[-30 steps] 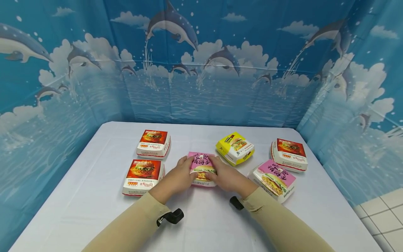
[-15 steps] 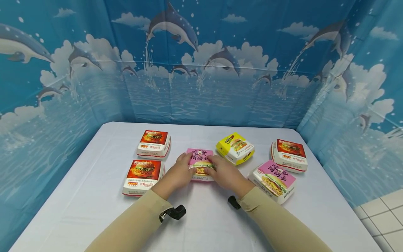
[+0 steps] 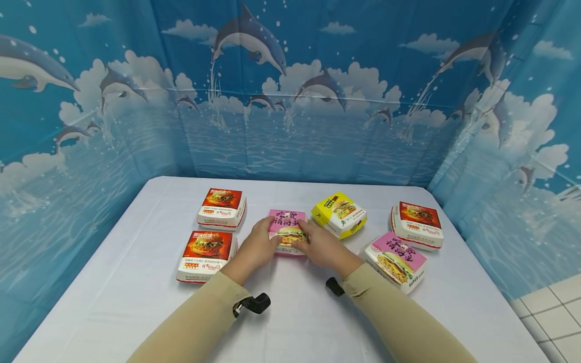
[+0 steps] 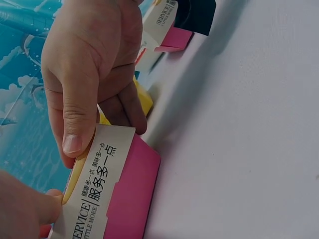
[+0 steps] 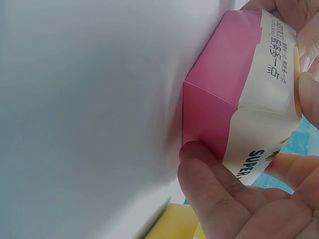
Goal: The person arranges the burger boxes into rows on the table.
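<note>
Pinching the pink box (image 3: 287, 231) at its left, the left hand (image 3: 257, 247) sets fingers on its side, thumb on top. The box looks nearly square, equally near both hands. The right hand (image 3: 323, 246) pinches its right likewise; the yellow box (image 3: 339, 214) lies just beyond, rightward of it.

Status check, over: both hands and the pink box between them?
Left hand and right hand gripping pink box from opposite sides. Printed top facing up. Yellow box just beyond right hand, might crowd it.
</note>
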{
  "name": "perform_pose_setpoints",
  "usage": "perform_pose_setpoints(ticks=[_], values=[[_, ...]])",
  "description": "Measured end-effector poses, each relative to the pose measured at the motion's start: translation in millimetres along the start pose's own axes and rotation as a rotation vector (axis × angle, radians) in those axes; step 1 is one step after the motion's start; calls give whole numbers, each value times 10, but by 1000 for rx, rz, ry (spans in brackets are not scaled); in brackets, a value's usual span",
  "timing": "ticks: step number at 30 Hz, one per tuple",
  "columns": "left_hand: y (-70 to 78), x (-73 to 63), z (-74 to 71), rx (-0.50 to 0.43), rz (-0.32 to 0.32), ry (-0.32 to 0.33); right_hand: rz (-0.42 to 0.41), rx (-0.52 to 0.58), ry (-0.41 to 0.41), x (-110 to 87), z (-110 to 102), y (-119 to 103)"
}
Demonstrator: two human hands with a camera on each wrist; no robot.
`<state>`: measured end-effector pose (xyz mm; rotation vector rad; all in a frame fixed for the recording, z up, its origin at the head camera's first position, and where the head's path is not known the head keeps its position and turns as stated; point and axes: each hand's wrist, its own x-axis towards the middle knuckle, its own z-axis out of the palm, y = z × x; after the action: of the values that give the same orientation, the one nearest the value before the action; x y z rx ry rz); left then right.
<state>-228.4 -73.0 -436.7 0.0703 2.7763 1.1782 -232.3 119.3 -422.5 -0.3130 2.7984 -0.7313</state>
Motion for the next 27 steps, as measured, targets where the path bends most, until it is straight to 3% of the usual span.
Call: perform_pose_setpoints(ticks=[10,27], values=[[11,67,13,-37,-17,33,59,14,12,118,6,-15],[-10,178,-10,-47,-21,49,84,25,13,245,-8,-57]])
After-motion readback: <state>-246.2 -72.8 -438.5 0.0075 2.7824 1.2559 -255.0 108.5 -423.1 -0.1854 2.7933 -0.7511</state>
